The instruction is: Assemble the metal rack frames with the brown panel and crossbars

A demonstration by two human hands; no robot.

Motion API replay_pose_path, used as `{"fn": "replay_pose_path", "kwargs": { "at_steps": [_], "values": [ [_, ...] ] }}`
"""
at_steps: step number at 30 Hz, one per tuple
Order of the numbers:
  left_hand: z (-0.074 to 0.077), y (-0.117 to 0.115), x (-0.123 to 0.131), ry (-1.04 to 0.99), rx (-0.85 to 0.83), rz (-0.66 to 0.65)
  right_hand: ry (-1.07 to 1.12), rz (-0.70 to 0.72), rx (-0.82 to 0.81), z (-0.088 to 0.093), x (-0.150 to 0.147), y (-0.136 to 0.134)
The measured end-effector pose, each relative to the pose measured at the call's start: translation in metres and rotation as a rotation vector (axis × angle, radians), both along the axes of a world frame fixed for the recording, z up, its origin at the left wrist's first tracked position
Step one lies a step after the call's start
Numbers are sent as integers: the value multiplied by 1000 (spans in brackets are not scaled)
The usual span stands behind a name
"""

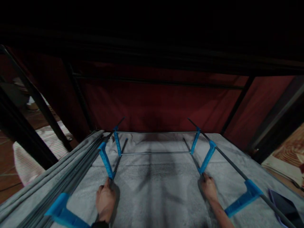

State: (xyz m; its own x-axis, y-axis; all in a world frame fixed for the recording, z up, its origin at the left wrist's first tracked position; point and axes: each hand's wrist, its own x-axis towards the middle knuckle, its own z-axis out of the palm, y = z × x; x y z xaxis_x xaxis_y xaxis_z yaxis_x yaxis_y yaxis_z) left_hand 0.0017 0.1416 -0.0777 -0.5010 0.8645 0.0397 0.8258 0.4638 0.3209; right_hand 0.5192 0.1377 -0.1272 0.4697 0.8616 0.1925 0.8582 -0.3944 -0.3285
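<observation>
A frame of thin grey metal tubes and blue plastic brackets stands on a grey cloth. My left hand is closed around the near part of the lower left tube, just below a blue bracket. On the other side, my right hand grips the lower right tube beside another blue bracket. Two crossbars join the sides at the far end. Nearer me, a blue bracket hangs from the upper right tube; another blue bracket is at the lower left.
Several loose grey tubes lie along the left edge of the cloth. A dark flat object rests at the right. Dark red panels and black posts enclose the back. Striped fabric lies beyond the left post.
</observation>
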Motion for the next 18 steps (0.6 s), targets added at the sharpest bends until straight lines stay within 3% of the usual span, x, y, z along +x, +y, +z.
{"fn": "replay_pose_path", "kwargs": {
  "at_steps": [7, 18],
  "values": [
    [-6, -27, -5, -7, 41, -34, 5, -15, -34, -3, 3, -28],
    [3, -29, 0, 62, 3, -6, 30, 24, 35, -11, -5, -53]
  ]
}}
